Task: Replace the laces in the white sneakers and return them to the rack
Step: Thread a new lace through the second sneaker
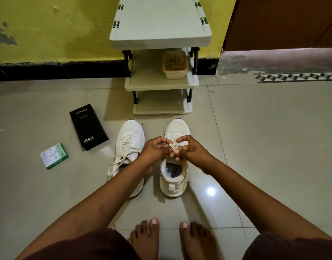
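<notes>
Glossy grey floor tiles [274,147] run up to a scuffed yellow wall [48,25] with a black skirting band, where a cream plastic rack [159,81] stands on black posts. Its middle shelf carries a beige tub [175,66], rectangular with rounded corners; what fills it is too blurred to tell.

Your left hand [153,150] and right hand [191,150] meet over the tongue of the right sneaker [174,175]. Both grips are clenched on its flat, pale lace [173,146], fingertips pinching it between them. Just behind your hands, the insole shows dark print, partly readable as "FLEXIBLE". The shoe is smooth white with a pull tab at the heel.

Just left of your left hand lies the left sneaker [128,139], laced, its loose lace ends [114,164] trailing onto the tile. Your left forearm crosses its heel.

Farther left sits a matte black box [88,126] printed "vivo" and "120W". Beyond it, well apart from your hands, lies a small green and white carton [54,156]; its print is too small to read.
</notes>
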Demonstrator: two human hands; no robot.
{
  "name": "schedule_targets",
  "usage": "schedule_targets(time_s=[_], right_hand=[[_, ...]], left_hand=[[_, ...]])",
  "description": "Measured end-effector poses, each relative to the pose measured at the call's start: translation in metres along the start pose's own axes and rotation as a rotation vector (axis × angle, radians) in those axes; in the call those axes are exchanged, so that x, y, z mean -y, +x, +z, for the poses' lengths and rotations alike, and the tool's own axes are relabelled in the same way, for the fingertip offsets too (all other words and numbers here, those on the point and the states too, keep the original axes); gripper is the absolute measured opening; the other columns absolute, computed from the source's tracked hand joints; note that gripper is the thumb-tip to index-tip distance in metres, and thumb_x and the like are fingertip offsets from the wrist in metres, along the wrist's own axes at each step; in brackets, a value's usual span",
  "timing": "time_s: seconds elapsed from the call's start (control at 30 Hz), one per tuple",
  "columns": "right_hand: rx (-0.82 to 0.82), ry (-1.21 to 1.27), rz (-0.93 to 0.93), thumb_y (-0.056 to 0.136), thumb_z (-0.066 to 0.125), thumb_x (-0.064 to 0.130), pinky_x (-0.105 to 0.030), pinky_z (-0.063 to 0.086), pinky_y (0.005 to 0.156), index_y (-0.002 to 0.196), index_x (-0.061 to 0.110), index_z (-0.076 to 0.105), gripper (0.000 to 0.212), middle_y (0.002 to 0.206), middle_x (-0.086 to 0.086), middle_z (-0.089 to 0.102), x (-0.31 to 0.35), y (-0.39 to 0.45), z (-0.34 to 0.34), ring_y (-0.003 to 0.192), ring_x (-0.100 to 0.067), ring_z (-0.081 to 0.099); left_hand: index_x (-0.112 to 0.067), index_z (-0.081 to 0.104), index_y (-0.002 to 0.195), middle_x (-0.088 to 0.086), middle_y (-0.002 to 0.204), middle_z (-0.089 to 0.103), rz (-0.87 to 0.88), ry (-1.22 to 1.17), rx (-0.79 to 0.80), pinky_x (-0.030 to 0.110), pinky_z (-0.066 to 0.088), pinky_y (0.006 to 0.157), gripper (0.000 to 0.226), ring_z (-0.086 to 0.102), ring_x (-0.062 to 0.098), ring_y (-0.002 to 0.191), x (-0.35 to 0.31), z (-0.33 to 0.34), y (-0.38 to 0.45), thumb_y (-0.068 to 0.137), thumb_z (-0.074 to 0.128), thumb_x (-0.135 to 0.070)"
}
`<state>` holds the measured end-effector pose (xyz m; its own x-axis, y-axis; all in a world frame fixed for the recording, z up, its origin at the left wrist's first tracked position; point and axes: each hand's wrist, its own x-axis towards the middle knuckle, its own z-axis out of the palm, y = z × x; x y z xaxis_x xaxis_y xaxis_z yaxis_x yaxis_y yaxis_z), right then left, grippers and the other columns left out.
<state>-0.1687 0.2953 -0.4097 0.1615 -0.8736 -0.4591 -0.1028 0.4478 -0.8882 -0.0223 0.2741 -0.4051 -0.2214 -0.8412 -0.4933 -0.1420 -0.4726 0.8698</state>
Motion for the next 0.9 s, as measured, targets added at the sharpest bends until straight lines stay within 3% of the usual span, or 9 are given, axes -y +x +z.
schedule_targets(time_s=[0.13, 0.37, 0.5, 0.6, 0.67, 0.8, 0.9], right_hand=[[-0.009, 0.015, 0.017, 0.091, 0.057, 0.003, -0.022, 0.049, 0.067, 0.101, 0.012, 0.045, 0.018, 0.075, -0.006, 0.066, -0.003, 0.006, -0.001, 0.064, -0.013, 0.059], [-0.070, 0.053, -0.014, 0.092, 0.056, 0.007, -0.021, 0.046, 0.058, 0.082, 0.011, 0.045, 0.015, 0.070, -0.007, 0.064, -0.005, 0.006, 0.000, 0.059, -0.012, 0.058], [-0.068, -0.005, -0.052, 0.090, 0.059, 0.008, -0.018, 0.047, 0.058, 0.077, 0.013, 0.045, 0.020, 0.070, -0.005, 0.062, -0.009, 0.007, 0.000, 0.061, -0.011, 0.057], [-0.102, -0.216, -0.157, 0.088, 0.062, 0.009, -0.023, 0.047, 0.066, 0.075, 0.018, 0.046, 0.023, 0.080, -0.004, 0.059, -0.014, 0.007, -0.001, 0.070, -0.013, 0.056], [-0.136, -0.376, -0.241, 0.087, 0.064, 0.009, -0.013, 0.041, 0.061, 0.073, 0.020, 0.044, 0.026, 0.080, -0.001, 0.055, -0.016, 0.007, -0.001, 0.067, -0.012, 0.053], [-0.189, -0.588, -0.371, 0.085, 0.064, 0.007, -0.008, 0.034, 0.060, 0.086, 0.005, 0.054, 0.010, 0.090, -0.003, 0.048, -0.019, 0.009, 0.001, 0.073, -0.017, 0.048], [-0.217, -0.570, -0.381, 0.085, 0.064, 0.007, -0.008, 0.034, 0.059, 0.083, 0.009, 0.051, 0.013, 0.089, -0.003, 0.048, -0.022, 0.010, 0.001, 0.069, -0.016, 0.046]], left_hand=[[-0.003, 0.064, 0.099, -0.001, 0.062, 0.067, 0.029, 0.044, 0.056, 0.014, 0.050, 0.059, 0.019, 0.063, 0.003, 0.055, 0.007, -0.005, 0.006, 0.089, 0.052, 0.007], [-0.001, 0.063, 0.106, 0.005, 0.074, 0.069, 0.058, -0.053, 0.191, 0.016, 0.052, 0.069, 0.018, 0.066, 0.009, 0.070, 0.013, -0.009, 0.006, 0.089, 0.055, 0.001], [-0.013, 0.065, 0.085, -0.008, 0.057, 0.063, 0.037, 0.003, 0.032, 0.012, 0.038, 0.047, 0.009, 0.052, 0.002, 0.051, 0.013, -0.003, 0.010, 0.090, 0.059, -0.010], [-0.015, 0.064, 0.082, -0.008, 0.057, 0.060, -0.020, -0.027, -0.050, 0.012, 0.033, 0.040, 0.011, 0.045, 0.003, 0.045, 0.013, 0.003, 0.011, 0.091, 0.058, -0.012], [-0.012, 0.061, 0.083, -0.002, 0.062, 0.058, -0.048, -0.043, -0.090, 0.012, 0.032, 0.037, 0.009, 0.043, 0.002, 0.039, 0.012, 0.007, 0.010, 0.091, 0.059, -0.011], [-0.011, 0.053, 0.081, 0.003, 0.061, 0.054, 0.018, 0.050, -0.169, 0.011, 0.036, 0.037, 0.014, 0.043, 0.000, 0.035, 0.010, 0.009, 0.013, 0.086, 0.064, -0.004], [-0.013, 0.060, 0.072, 0.001, 0.059, 0.057, 0.083, 0.223, -0.144, 0.015, 0.040, 0.046, 0.015, 0.047, 0.000, 0.037, 0.012, 0.006, 0.016, 0.085, 0.067, -0.008]])
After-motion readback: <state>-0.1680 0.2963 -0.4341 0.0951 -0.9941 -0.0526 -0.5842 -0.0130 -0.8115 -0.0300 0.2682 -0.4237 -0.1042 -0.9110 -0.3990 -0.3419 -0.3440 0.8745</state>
